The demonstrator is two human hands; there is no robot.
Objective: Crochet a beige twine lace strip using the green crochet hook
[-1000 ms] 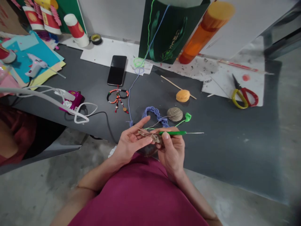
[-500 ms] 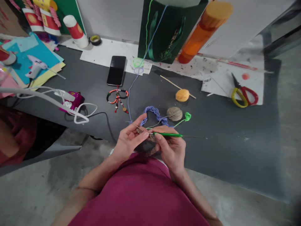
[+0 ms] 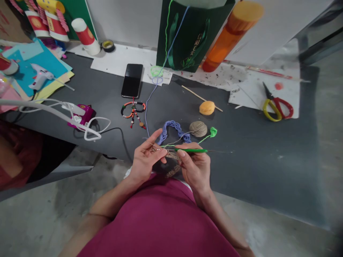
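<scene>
My right hand (image 3: 196,165) is closed around a green-handled crochet hook (image 3: 197,150), its thin rear end pointing right. Between thumb and fingers, my left hand (image 3: 146,157) pinches a beige-brown crocheted strip (image 3: 173,155), and the hook's tip reaches the work there. A strand of beige yarn runs from the left fingers to a beige yarn ball (image 3: 198,129) on the table. Just beyond my hands lies a blue-purple crocheted chain (image 3: 174,125). Beside the ball is a small bright green piece (image 3: 213,132) with a green strand. Part of the strip is hidden by my fingers.
Around the grey table (image 3: 254,160) lie an orange-yellow yarn ball (image 3: 207,107) by a wooden stick, scissors (image 3: 277,105), a phone (image 3: 132,80) with a beaded strap, and a purple plug adapter (image 3: 82,115). A dark green bag (image 3: 182,39) stands behind. Another person sits at the left.
My hands have shifted slightly; the hook's tip has moved a little left, further into the left hand's work. The left fingers are spread a bit differently.
</scene>
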